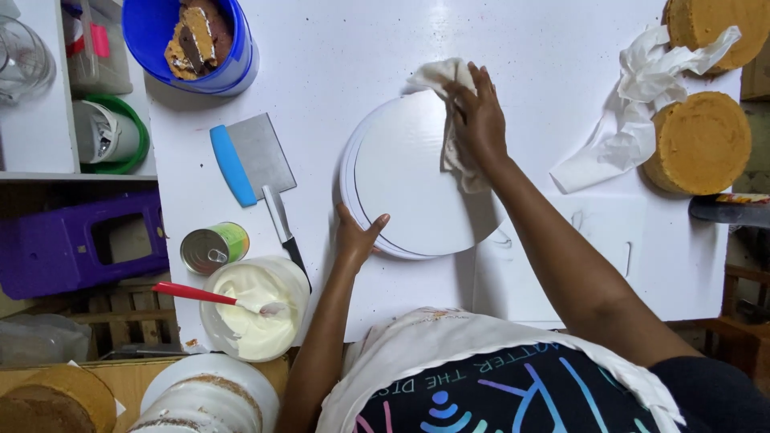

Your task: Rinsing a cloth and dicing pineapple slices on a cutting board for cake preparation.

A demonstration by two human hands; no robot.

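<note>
A round white cake board [409,180] lies on the white table, stacked on another board whose rim shows at the left. My right hand [479,120] presses a white cloth [449,104] onto the board's upper right part. At the board's lower left edge, my left hand [355,237] rests with fingers spread, steadying it.
A bench scraper with a blue handle [249,158] and a knife [282,224] lie left of the board. A tub of white cream with a red spatula [253,309], a tin can [213,247] and a blue bucket of cake scraps [196,40] stand at the left. Two sponge cakes [700,143] and crumpled paper [642,104] sit at the right.
</note>
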